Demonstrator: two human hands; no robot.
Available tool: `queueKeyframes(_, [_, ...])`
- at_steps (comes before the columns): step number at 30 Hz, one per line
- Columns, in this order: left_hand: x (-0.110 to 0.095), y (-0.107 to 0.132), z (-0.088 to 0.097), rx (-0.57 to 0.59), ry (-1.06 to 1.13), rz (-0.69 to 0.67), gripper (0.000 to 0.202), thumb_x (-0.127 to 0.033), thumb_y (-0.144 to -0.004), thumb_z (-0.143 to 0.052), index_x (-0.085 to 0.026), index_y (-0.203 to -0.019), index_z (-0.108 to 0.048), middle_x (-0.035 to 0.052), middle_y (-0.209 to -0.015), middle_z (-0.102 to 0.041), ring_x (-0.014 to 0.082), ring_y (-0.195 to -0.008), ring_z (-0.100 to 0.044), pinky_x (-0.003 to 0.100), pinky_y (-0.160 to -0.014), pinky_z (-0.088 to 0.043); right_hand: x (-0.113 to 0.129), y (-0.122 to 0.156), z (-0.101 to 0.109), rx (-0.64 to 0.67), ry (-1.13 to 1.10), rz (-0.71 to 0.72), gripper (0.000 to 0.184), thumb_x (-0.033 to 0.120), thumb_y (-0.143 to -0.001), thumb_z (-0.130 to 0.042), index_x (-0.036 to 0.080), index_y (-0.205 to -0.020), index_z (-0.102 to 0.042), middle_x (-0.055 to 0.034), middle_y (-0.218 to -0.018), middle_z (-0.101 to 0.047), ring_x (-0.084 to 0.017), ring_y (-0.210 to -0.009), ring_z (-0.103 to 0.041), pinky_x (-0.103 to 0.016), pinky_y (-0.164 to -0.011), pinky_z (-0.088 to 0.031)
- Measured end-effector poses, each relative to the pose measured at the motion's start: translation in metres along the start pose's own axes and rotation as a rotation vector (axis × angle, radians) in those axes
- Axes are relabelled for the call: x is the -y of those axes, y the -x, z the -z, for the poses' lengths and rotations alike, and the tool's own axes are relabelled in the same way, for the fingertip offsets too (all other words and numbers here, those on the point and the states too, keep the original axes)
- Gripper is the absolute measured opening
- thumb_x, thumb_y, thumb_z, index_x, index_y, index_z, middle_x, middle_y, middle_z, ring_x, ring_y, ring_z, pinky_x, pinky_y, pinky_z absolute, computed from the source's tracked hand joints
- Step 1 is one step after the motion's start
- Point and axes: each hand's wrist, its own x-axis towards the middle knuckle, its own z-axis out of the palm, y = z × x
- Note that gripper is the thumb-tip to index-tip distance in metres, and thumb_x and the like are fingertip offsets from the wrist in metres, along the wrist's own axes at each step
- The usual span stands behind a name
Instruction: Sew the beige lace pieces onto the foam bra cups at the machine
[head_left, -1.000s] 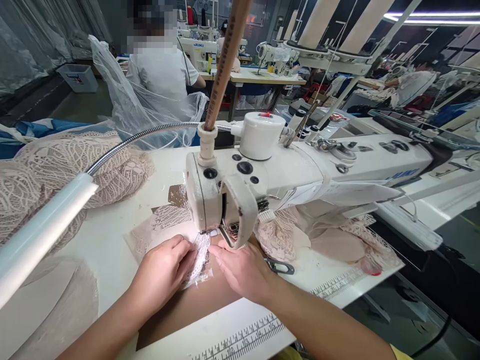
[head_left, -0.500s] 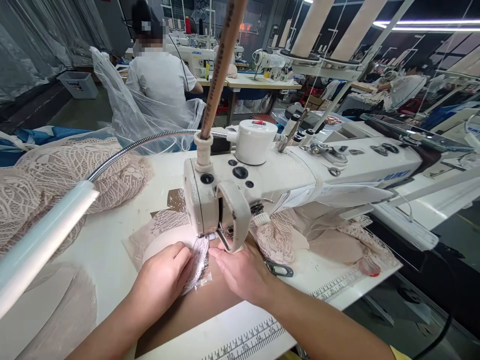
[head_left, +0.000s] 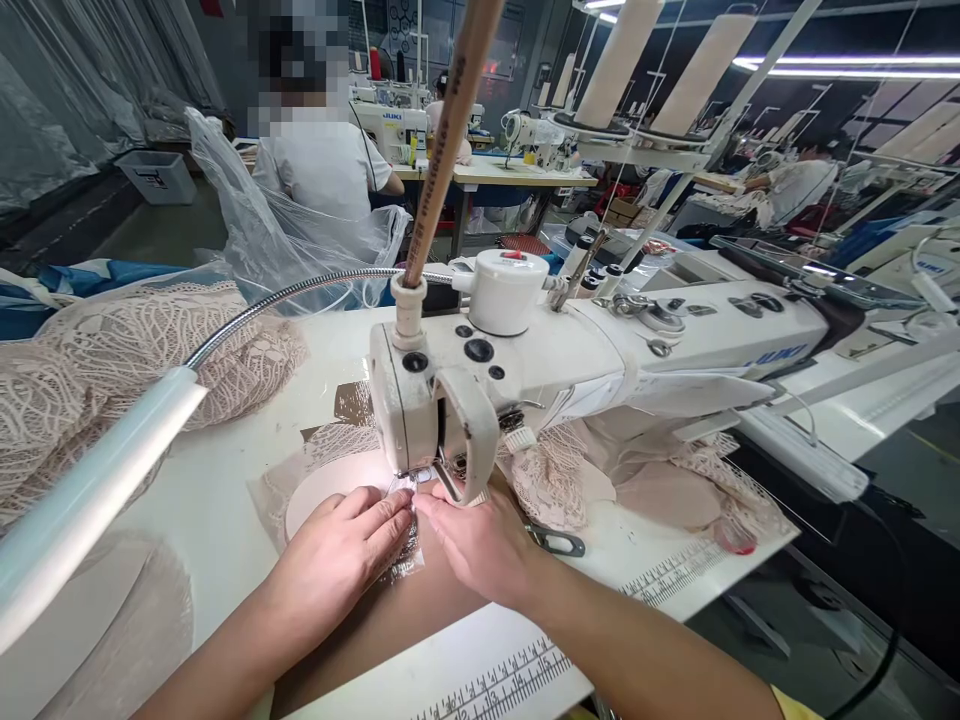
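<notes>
My left hand (head_left: 345, 540) is closed, its fingertips pressed together on pale lace fabric beside the needle area of the sewing machine (head_left: 525, 370). Much of that lace is hidden under the hand. Opposite it, my right hand (head_left: 480, 550) pinches the edge of the work just in front of the presser area, close to the left fingertips. A smooth beige padded cup (head_left: 319, 490) with a lace border (head_left: 341, 440) lies behind my left hand. Shiny clear film (head_left: 409, 562) shows below the fingers, on a brown surface (head_left: 420, 620).
Heaped beige lace (head_left: 247, 370) lies at left, near a lamp tube (head_left: 105, 490). More lace cups (head_left: 559, 475) and a metal tool (head_left: 559, 540) are to the right. A ruler scale (head_left: 517, 680) runs along the table's front. A person in white (head_left: 315, 170) sits beyond.
My left hand has moved slightly right and forward, its fingers now covering the lace strip that showed between the hands. My right hand stays almost in place. The camera view has shifted slightly.
</notes>
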Motion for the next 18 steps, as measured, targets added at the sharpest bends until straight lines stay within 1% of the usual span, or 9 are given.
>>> queueKeyframes(2, [-0.0004, 0.0007, -0.0009, 0.010, -0.014, 0.018, 0.023, -0.014, -0.094, -0.043, -0.013, -0.107, -0.062, 0.0110, -0.108, -0.068, 0.0220, -0.085, -0.058, 0.034, -0.067, -0.049, 0.0004, -0.0007, 0.0012, 0.017, 0.008, 0.014, 0.030, 0.008, -0.082, -0.047, 0.019, -0.105, -0.063, -0.0053, -0.090, -0.060, -0.017, -0.081, -0.051, -0.026, -0.067, -0.038])
queueKeyframes(7, [-0.0011, 0.0015, -0.0029, -0.025, -0.039, 0.042, 0.024, -0.013, -0.094, -0.041, -0.011, -0.102, -0.063, 0.0133, -0.105, -0.068, 0.0214, -0.081, -0.059, 0.034, -0.066, -0.051, 0.0017, -0.0021, 0.0049, 0.036, 0.025, 0.034, 0.034, 0.007, -0.080, -0.048, 0.019, -0.108, -0.061, -0.0043, -0.094, -0.060, -0.017, -0.082, -0.050, -0.027, -0.067, -0.038])
queueKeyframes(13, [-0.0019, 0.0006, -0.0011, -0.045, -0.010, 0.049, 0.024, -0.013, -0.095, -0.039, -0.011, -0.095, -0.064, 0.0120, -0.098, -0.067, 0.0205, -0.083, -0.059, 0.033, -0.072, -0.052, 0.0029, -0.0029, 0.0055, 0.061, 0.063, 0.056, 0.035, 0.006, -0.079, -0.048, 0.020, -0.110, -0.059, -0.0024, -0.100, -0.061, -0.017, -0.085, -0.050, -0.028, -0.068, -0.038])
queueKeyframes(15, [-0.0018, 0.0006, -0.0002, -0.032, 0.004, 0.051, 0.023, -0.012, -0.094, -0.040, -0.011, -0.094, -0.063, 0.0121, -0.096, -0.066, 0.0210, -0.083, -0.058, 0.033, -0.071, -0.052, 0.0036, -0.0035, 0.0055, 0.072, 0.086, 0.053, 0.035, 0.006, -0.078, -0.048, 0.020, -0.108, -0.059, -0.0021, -0.101, -0.061, -0.018, -0.084, -0.050, -0.029, -0.066, -0.037])
queueKeyframes(18, [0.0002, 0.0006, 0.0009, 0.032, 0.023, 0.047, 0.021, -0.011, -0.093, -0.041, -0.013, -0.093, -0.062, 0.0115, -0.097, -0.065, 0.0217, -0.082, -0.057, 0.035, -0.071, -0.050, 0.0053, -0.0052, 0.0056, 0.100, 0.130, 0.047, 0.036, 0.005, -0.075, -0.049, 0.019, -0.107, -0.060, -0.0030, -0.097, -0.062, -0.019, -0.082, -0.050, -0.030, -0.061, -0.035])
